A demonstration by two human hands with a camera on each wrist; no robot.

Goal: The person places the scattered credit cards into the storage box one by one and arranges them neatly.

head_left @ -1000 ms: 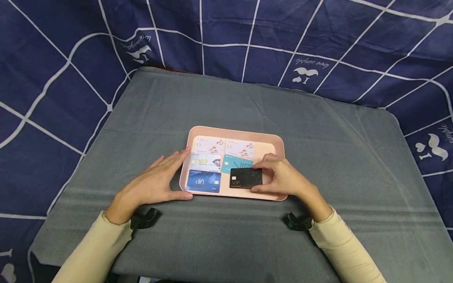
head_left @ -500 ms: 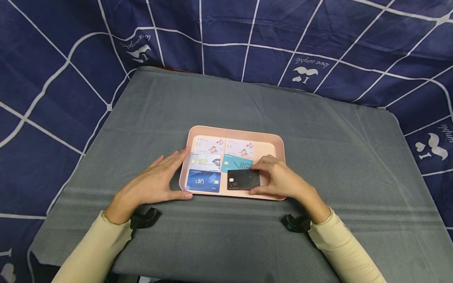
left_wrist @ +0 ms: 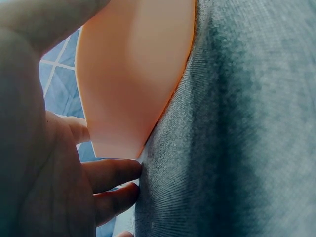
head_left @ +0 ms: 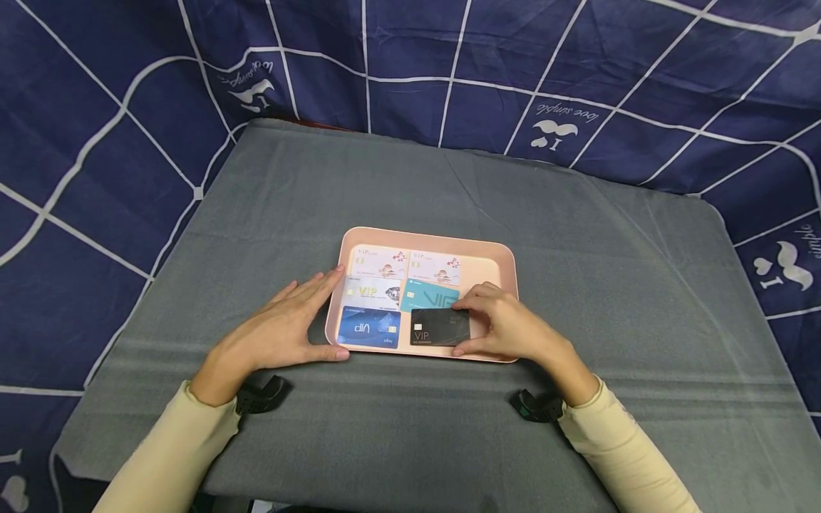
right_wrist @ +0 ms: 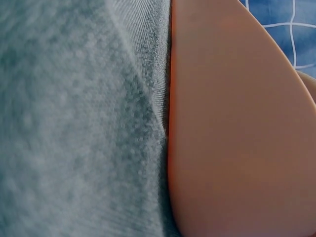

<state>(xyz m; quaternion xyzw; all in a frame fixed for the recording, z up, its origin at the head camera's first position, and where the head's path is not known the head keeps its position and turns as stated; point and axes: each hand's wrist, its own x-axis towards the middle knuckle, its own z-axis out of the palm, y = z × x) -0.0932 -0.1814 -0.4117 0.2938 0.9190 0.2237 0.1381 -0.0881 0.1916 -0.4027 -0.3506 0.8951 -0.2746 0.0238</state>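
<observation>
A black VIP card [head_left: 440,328] lies low in the pink tray [head_left: 494,251], at its near side right of centre. My right hand [head_left: 507,320] pinches the card's right end between thumb and fingers. At the tray's left end, my left hand [head_left: 282,324] rests with straight fingers and spread thumb at the rim; the left wrist view shows its fingers [left_wrist: 111,175] by the tray's outer wall [left_wrist: 133,84]. A blue card [head_left: 368,328] is left of the black one, and a teal card [head_left: 428,294] is just behind it. The right wrist view shows only the tray's side [right_wrist: 237,123], the right hand mostly hidden.
Two white-pink cards [head_left: 380,263] form the tray's back row, with a white VIP card [head_left: 373,293] in the middle row at left. The tray stands on a grey cloth-covered table [head_left: 410,442]. A blue checked curtain [head_left: 410,64] hangs behind and at the sides.
My right hand has slid the black card slightly left and toward the near rim, uncovering more of the teal card. The left hand and the tray have stayed in place.
</observation>
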